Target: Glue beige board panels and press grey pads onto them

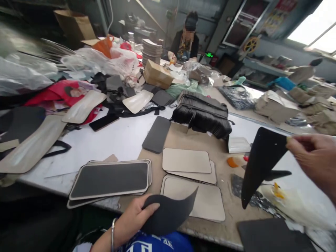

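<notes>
Cluttered white worktable (118, 140) lies ahead, where the left hand (132, 218) clasps a curved black piece (170, 211) at the near edge while the right hand (315, 159) pinches another black piece (258, 162) aloft, probably awaiting alignment on a beige panel (207, 201).

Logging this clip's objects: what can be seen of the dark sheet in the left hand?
The dark sheet is thin, matte charcoal and flexible-looking, like foam or rubber. It curves upward, its right corner rising to a point over a beige panel. The left hand pinches its left end near the table edge, fingers on top.
</notes>
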Motion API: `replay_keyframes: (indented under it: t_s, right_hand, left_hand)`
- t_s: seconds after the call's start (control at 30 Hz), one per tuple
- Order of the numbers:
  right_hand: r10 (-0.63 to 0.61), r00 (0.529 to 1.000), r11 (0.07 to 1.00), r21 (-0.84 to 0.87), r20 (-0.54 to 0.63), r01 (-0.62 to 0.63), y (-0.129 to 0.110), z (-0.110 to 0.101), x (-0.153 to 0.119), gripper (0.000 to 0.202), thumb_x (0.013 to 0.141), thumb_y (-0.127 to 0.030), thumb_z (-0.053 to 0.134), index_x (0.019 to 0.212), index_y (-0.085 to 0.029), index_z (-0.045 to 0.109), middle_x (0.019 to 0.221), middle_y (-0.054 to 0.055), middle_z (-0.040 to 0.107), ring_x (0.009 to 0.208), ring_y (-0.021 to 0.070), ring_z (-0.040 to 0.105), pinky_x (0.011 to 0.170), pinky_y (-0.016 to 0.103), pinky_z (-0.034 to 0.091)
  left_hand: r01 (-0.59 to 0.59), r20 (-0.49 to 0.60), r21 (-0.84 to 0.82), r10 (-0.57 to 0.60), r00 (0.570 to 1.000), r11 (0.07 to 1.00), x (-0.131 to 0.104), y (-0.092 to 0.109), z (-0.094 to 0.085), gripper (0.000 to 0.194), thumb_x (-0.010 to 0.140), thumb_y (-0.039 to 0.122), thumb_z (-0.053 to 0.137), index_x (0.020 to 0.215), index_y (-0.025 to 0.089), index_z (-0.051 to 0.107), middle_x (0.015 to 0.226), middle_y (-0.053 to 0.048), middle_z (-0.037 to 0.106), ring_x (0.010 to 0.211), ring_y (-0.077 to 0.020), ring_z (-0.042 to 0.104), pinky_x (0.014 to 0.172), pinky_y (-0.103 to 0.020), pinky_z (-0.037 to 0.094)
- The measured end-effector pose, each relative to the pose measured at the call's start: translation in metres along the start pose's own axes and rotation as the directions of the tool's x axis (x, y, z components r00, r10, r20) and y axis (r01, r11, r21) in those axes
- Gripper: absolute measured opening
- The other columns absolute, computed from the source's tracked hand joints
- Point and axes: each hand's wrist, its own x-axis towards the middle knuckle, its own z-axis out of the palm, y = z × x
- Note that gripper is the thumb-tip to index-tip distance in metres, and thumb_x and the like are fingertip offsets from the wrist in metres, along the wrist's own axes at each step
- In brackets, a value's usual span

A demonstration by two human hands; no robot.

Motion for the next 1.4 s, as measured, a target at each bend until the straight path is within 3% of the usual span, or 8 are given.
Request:
replay_keyframes:
  t_s: [0.13, 0.43, 0.57, 0.73, 0.83, 1.03, 1.2, 1.4]
  right_hand:
    - [-0.212, 0.977, 0.915, -0.346, 0.023, 0.207, -0.050, 0.069, -0.083, 0.025, 0.086, -0.039, 0.035, 0.075, -0.024, 0.051, 0.072, 0.009, 0.054, 0.069, 0.0228, 0.050, 0.070, 0.038, 0.040]
    - [-0.067, 0.931, 0.991, -0.087, 0.360, 0.104, -0.095, 0.237, -0.244, 0.014, 0.084, -0.018, 0.043, 0.076, -0.020, 0.054, 0.073, 0.006, 0.058, 0.072, 0.0198, 0.054, 0.067, 0.031, 0.043]
    - [0.252, 0.848, 0.883, 0.247, 0.466, -0.399, -0.101, 0.220, -0.247, 0.020, 0.081, -0.039, 0.050, 0.088, -0.020, 0.055, 0.074, 0.004, 0.063, 0.070, 0.0178, 0.059, 0.070, 0.031, 0.046]
    - [0.218, 0.553, 0.364, 0.458, 0.804, -0.811, -0.072, 0.154, -0.253, 0.051, 0.079, -0.062, 0.041, 0.087, -0.017, 0.064, 0.086, 0.010, 0.067, 0.085, 0.0229, 0.061, 0.083, 0.037, 0.044]
    - [0.303, 0.454, 0.115, 0.441, 0.838, -0.890, -0.042, 0.126, -0.267, 0.059, 0.066, -0.069, 0.055, 0.092, -0.018, 0.067, 0.092, 0.011, 0.067, 0.089, 0.0269, 0.060, 0.087, 0.042, 0.043]
    - [0.384, 0.448, -0.120, 0.525, 0.807, -0.843, 0.002, 0.112, -0.274, 0.082, 0.061, -0.084, 0.037, 0.104, -0.020, 0.064, 0.101, 0.014, 0.065, 0.104, 0.0302, 0.056, 0.089, 0.046, 0.041]
    - [0.467, 0.525, 0.042, 0.576, 0.711, -0.817, 0.029, 0.122, -0.250, 0.053, 0.069, -0.059, 0.060, 0.102, -0.017, 0.061, 0.093, 0.009, 0.067, 0.093, 0.0239, 0.060, 0.085, 0.037, 0.045]
    - [0.545, 0.750, 0.765, 0.143, 0.375, -0.628, 0.073, 0.156, -0.219, 0.038, 0.077, -0.053, 0.046, 0.071, -0.018, 0.058, 0.070, 0.005, 0.061, 0.070, 0.0205, 0.056, 0.068, 0.033, 0.042]
  left_hand:
    - [-0.053, 0.220, 0.170, 0.015, 0.975, 0.984, -0.013, 0.017, -0.013, 0.033, 0.079, 0.042, 0.052, 0.088, 0.016, 0.070, 0.080, -0.004, 0.069, 0.073, -0.0182, 0.059, 0.068, -0.023, 0.046]
    - [-0.221, 0.513, 0.408, -0.022, 0.858, 0.886, -0.021, 0.048, -0.031, 0.031, 0.082, 0.037, 0.047, 0.084, 0.017, 0.072, 0.071, -0.002, 0.066, 0.064, -0.0144, 0.054, 0.063, -0.019, 0.041]
    - [-0.174, 0.483, 0.381, -0.035, 0.875, 0.908, -0.008, 0.048, -0.037, 0.029, 0.080, 0.038, 0.051, 0.085, 0.018, 0.072, 0.076, -0.003, 0.069, 0.069, -0.0163, 0.058, 0.067, -0.020, 0.043]
    - [0.067, 0.202, 0.115, -0.089, 0.975, 0.991, 0.010, 0.034, -0.039, 0.032, 0.068, 0.044, 0.065, 0.083, 0.016, 0.070, 0.074, -0.004, 0.069, 0.070, -0.0199, 0.061, 0.066, -0.026, 0.049]
    - [0.141, 0.056, -0.098, -0.136, 0.989, 0.985, 0.022, 0.020, -0.029, 0.041, 0.061, 0.047, 0.070, 0.086, 0.014, 0.067, 0.071, -0.005, 0.069, 0.065, -0.0205, 0.062, 0.064, -0.031, 0.051]
    - [0.110, -0.148, -0.247, -0.150, 0.978, 0.963, 0.054, -0.007, 0.013, 0.044, 0.055, 0.045, 0.075, 0.082, 0.011, 0.065, 0.073, -0.006, 0.070, 0.064, -0.0204, 0.064, 0.065, -0.032, 0.052]
    - [0.097, -0.158, -0.216, -0.133, 0.979, 0.972, 0.078, -0.019, 0.046, 0.044, 0.060, 0.043, 0.073, 0.090, 0.012, 0.063, 0.075, -0.005, 0.070, 0.072, -0.0202, 0.064, 0.072, -0.031, 0.050]
    - [0.118, -0.140, -0.260, -0.158, 0.978, 0.958, 0.103, -0.019, 0.063, 0.041, 0.065, 0.041, 0.067, 0.093, 0.012, 0.059, 0.077, -0.005, 0.068, 0.072, -0.0183, 0.062, 0.069, -0.030, 0.048]
